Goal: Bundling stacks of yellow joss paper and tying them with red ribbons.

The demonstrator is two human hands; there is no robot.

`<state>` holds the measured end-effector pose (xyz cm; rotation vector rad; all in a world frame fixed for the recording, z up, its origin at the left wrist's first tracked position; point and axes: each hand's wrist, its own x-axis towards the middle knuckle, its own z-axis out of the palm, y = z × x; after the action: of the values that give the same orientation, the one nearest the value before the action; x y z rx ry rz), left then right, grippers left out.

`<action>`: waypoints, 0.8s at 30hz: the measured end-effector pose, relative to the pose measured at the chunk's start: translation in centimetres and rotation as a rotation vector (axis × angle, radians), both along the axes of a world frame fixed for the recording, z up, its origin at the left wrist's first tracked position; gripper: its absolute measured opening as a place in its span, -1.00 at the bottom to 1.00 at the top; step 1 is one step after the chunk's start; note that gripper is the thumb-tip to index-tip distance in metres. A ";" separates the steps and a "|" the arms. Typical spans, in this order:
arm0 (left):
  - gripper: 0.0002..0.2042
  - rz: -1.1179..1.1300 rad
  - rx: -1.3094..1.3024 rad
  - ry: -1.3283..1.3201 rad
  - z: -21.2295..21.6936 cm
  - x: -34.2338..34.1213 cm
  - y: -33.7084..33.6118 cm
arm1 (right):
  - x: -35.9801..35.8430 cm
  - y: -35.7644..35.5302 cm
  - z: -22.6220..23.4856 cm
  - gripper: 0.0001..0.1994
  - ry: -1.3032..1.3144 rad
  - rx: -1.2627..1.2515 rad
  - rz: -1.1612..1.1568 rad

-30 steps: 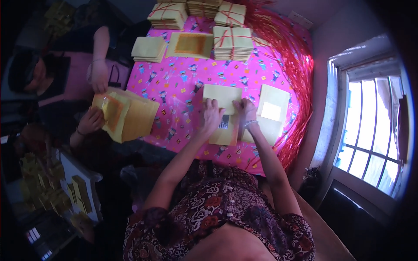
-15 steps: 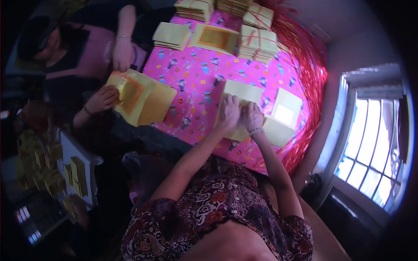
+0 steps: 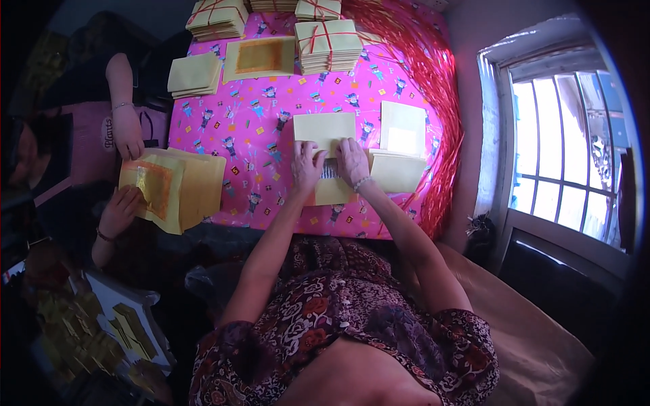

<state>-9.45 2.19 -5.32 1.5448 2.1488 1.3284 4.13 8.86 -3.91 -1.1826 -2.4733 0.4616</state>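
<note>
A pale yellow paper sheet (image 3: 325, 130) lies on the pink patterned tabletop in front of me, on other yellow paper. My left hand (image 3: 308, 167) grips its left side with curled fingers. At its right side, my right hand (image 3: 352, 164) pinches the paper, a beaded bracelet on the wrist. Between the hands shows a patch of dark marks (image 3: 330, 169). Close to my right hand lie more folded yellow papers (image 3: 398, 171), and just beyond is a paper with a white rectangle (image 3: 403, 125). What lies under my fingers is hidden.
To my left, a person's hands hold a yellow paper bundle (image 3: 196, 186) with an orange patch. Stacks tied with red string (image 3: 330, 49), a loose stack (image 3: 194, 73) and an orange-centred sheet (image 3: 261, 57) sit farther back. Red strands (image 3: 433, 101) line the right edge.
The view has shifted, so the table sits farther left. My hands have moved apart over the paper, uncovering the dark marks. The other person still holds the bundle.
</note>
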 end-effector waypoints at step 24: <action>-0.77 0.303 -0.120 -0.814 1.2 -2.3 -0.1 | 0.1 1.3 2.9 -0.86 -0.337 0.319 0.395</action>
<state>-11.72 2.11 -4.07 0.4787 1.8844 1.5179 4.19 10.20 -1.01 -0.6904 -2.9405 -0.0481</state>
